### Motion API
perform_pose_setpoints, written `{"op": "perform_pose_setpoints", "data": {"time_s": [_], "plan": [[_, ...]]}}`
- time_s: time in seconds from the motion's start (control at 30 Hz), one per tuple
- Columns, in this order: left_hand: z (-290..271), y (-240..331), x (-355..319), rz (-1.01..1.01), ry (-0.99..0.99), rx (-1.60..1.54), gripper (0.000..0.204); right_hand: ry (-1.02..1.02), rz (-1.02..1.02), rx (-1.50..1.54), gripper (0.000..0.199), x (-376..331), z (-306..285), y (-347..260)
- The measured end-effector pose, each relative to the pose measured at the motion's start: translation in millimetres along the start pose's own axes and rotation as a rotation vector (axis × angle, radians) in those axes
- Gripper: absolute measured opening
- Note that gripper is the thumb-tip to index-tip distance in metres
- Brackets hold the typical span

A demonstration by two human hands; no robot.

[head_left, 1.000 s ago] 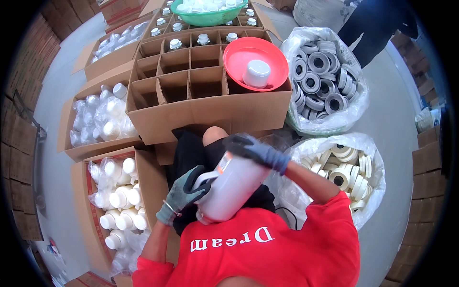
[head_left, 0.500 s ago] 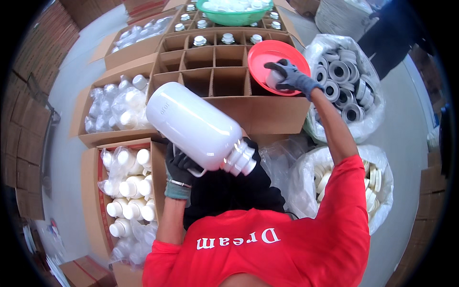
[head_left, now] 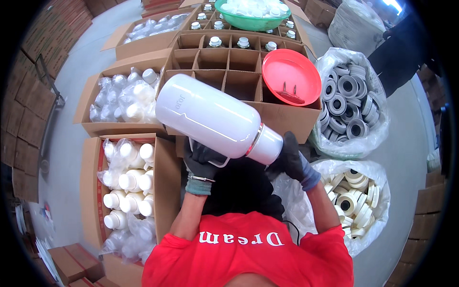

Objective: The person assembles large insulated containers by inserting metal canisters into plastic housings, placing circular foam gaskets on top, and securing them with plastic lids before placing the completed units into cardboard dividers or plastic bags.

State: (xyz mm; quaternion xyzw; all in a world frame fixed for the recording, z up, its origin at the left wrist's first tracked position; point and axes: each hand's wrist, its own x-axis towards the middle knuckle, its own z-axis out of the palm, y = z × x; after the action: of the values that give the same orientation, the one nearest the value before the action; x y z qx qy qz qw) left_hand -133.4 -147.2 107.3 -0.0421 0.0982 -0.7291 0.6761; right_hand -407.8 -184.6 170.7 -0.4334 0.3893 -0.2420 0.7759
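A large white vacuum flask (head_left: 208, 115) with a side handle lies tilted in front of me, its neck end toward the lower right. My left hand (head_left: 203, 160), in a dark glove, is closed round the flask's handle under the body. A white cup-shaped cap (head_left: 266, 144) sits over the neck, with a thin shiny red-looking ring between it and the body. My dark-gloved right hand (head_left: 289, 160) grips the cap from its outer end; some fingers are hidden behind it. Beyond my right hand, a red round dish (head_left: 297, 67) rests on the divided carton, two thin dark prongs showing in it.
The divided cardboard carton (head_left: 282, 117) stands ahead, with a few capped bottles in its far cells. At left, a carton (head_left: 165, 191) holds white bottles. Right of me are bags of grey rings (head_left: 351, 112) and cream rings (head_left: 354, 201). A green basin (head_left: 251, 21) stands farthest.
My right hand has brought a white cap from the red dish to the flask. The cap now covers the shiny neck. The flask has shifted slightly right.
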Motion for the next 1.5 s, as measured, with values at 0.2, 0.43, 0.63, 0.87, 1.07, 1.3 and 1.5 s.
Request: {"op": "perform_pose_setpoints", "data": {"time_s": [0.2,0.43,0.63,0.87,1.07,1.3,1.5], "plan": [[-8,17,3,-0.043,-0.49,0.425,0.028,0.005,-0.263,0.222,0.073,11,31,21],[76,-4,-12,-0.171,0.063,1.051,0.026,-0.098,-0.705,0.119,0.06,78,-19,-34],[-30,22,-32,0.255,0.179,1.604,0.042,-0.292,-0.627,-0.742,0.051,87,29,-78],[-27,-1,-84,0.293,0.106,1.794,0.042,-0.106,-0.358,-1.259,0.032,95,6,-28],[-13,51,-111,0.04,0.136,1.871,0.041,-0.261,0.137,-0.49,0.037,32,22,-87],[-20,87,-89,0.037,0.069,2.173,0.032,-0.157,-0.321,-0.609,0.048,95,24,-4],[46,3,34,0.249,-0.309,2.234,0.034,0.04,-0.233,-0.382,0.035,67,19,-11]]}}
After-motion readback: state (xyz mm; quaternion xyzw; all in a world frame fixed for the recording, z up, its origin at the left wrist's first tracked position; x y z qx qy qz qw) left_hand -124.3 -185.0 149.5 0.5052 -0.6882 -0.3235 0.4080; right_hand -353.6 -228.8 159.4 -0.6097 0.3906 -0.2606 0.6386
